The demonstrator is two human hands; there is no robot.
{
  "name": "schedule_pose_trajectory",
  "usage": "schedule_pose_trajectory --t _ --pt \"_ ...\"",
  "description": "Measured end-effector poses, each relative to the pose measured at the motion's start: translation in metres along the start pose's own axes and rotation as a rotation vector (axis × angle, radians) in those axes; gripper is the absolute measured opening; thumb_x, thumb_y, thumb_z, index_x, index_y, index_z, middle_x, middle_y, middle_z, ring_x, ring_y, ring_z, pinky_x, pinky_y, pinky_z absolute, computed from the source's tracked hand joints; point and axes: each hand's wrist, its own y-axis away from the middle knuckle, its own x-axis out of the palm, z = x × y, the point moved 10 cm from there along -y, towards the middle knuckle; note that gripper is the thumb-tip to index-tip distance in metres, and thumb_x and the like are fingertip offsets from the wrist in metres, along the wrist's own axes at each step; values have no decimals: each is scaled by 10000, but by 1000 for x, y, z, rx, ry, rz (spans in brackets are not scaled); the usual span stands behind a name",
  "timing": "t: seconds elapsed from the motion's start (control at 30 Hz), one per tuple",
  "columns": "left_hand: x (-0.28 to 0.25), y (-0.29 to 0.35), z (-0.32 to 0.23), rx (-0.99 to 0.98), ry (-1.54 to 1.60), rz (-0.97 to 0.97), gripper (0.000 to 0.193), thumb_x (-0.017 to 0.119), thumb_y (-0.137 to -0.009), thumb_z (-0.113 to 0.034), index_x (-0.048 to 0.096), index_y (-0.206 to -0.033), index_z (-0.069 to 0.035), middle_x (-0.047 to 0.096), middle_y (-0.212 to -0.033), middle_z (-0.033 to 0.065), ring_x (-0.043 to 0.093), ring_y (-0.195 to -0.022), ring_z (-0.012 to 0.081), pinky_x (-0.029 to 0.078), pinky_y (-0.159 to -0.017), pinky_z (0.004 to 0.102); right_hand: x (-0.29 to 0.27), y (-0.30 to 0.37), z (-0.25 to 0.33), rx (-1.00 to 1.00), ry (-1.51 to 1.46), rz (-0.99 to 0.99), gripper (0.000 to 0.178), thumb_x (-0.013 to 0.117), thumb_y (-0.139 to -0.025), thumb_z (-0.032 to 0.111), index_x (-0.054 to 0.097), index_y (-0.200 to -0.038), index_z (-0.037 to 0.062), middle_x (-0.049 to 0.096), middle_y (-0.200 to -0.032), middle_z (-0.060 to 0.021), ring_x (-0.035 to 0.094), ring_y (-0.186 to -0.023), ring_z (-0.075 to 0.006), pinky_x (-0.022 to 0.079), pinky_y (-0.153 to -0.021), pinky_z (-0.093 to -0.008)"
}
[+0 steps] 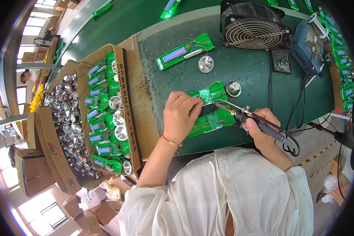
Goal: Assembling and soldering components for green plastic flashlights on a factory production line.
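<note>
A soldering iron [272, 133] with a thin metal guide tube clamped to it is gripped in my right hand [260, 128]. Its tip points left, at or just above the small circuit board [205, 95] in a green plastic flashlight housing [219, 89]. My left hand [181, 114] is closed in a pinch at that board's left edge; what the fingertips hold is too small to make out. Wires run from the board toward a round reflector [234, 89] with a white back. A second green housing [226, 116] with a board and red wires lies nearer me, partly behind my left hand.
Farther back lie a green housing with a purple battery [174, 55] and a reflector [206, 64]. A fan [255, 33], small black tray [282, 62] and blue soldering station [305, 49] stand back right. At left are a carton of assemblies [134, 133] and a heap of reflectors [70, 128].
</note>
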Motion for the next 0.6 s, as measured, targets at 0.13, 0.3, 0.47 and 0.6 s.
schedule_pose_trajectory --t 0.13,0.3,0.47,0.6 --pt "1 3 -2 16 -50 -39 101 689 -660 -50 619 -729 -74 568 -684 32 538 -752 217 432 -649 318 3 -3 1 32 23 17 133 620 -774 46 519 -817 -30 587 -684 -89 595 -567 -121 477 -504 -236" --pt "1 9 -6 58 -98 -89 138 690 -652 -64 587 -739 -94 557 -695 21 539 -763 207 418 -640 321 4 -6 -3 93 -11 7 118 612 -781 41 520 -810 -28 585 -682 -82 592 -561 -113 477 -494 -230" --pt "1 11 -7 63 -138 -115 136 693 -638 -21 604 -726 -74 558 -660 18 542 -749 213 435 -640 311 3 -8 -7 131 -17 -8 127 657 -761 77 562 -782 -4 624 -637 -63 594 -563 -76 444 -485 -194" --pt "4 14 -7 92 -157 -117 167 694 -640 -60 582 -756 -100 558 -712 14 538 -773 195 418 -640 322 5 -9 -7 138 -15 -17 130 660 -760 82 564 -782 -3 625 -640 -61 591 -561 -72 435 -480 -189"
